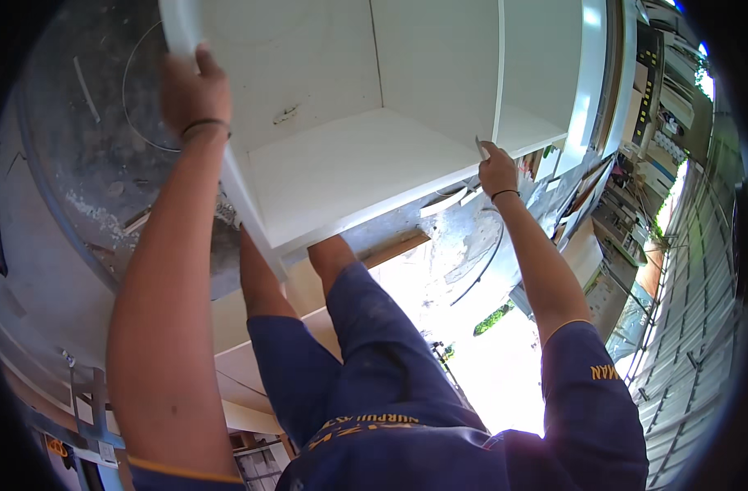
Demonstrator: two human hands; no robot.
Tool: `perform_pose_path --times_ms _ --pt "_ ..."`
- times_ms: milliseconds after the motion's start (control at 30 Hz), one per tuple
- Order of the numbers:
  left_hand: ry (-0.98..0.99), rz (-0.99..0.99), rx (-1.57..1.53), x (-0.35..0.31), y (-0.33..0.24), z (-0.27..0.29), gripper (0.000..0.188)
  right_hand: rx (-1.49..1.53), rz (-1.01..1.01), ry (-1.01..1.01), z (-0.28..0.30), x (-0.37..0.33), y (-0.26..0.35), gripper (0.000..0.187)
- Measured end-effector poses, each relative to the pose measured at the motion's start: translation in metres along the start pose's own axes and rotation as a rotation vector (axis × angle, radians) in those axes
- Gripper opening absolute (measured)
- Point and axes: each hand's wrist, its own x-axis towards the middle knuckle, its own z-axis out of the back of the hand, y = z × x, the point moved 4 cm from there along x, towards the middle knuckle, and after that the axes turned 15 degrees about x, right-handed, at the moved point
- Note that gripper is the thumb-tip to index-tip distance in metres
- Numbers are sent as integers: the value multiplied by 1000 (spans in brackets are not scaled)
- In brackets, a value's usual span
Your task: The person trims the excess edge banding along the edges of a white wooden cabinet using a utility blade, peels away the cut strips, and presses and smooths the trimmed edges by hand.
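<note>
A large white cabinet [325, 172] with an open front and an inner divider [498, 74] fills the upper middle of the view. At its left edge, my left hand [195, 94] is closed around the frame, a little blurred, thumb pointing up. My right hand [498, 172] is closed on a thin, flat, pale blade-like tool [481, 147], whose tip points up at the cabinet's near edge by the divider's foot. Most of that tool is hidden in my fingers. A small brown mark [285, 114] shows on the cabinet's inside panel.
Grey concrete floor [96, 155] with scraps and white crumbs lies left of the cabinet. A thin looped strip [128, 90] rests there. Board offcuts [398, 245] lie near my legs. Stacked boards and clutter [627, 196] line the right side, beside a corrugated metal wall [693, 344].
</note>
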Motion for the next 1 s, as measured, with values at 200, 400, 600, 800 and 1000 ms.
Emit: perform_pose_path --times_ms 200,400,600,800,1000 --pt "-62 -21 51 5 1 8 46 -403 248 288 3 7 -1 34" --pt "-99 -30 56 5 3 9 50 -208 76 219 -17 9 4 34" --pt "54 3 -34 4 -11 5 33 -43 128 196 -48 -62 108 32" --pt "-206 -108 -16 4 -2 5 48 237 147 249 -97 -158 262 33" --pt "-193 -122 -109 9 7 -4 47 799 -182 437 -120 -177 271 30"
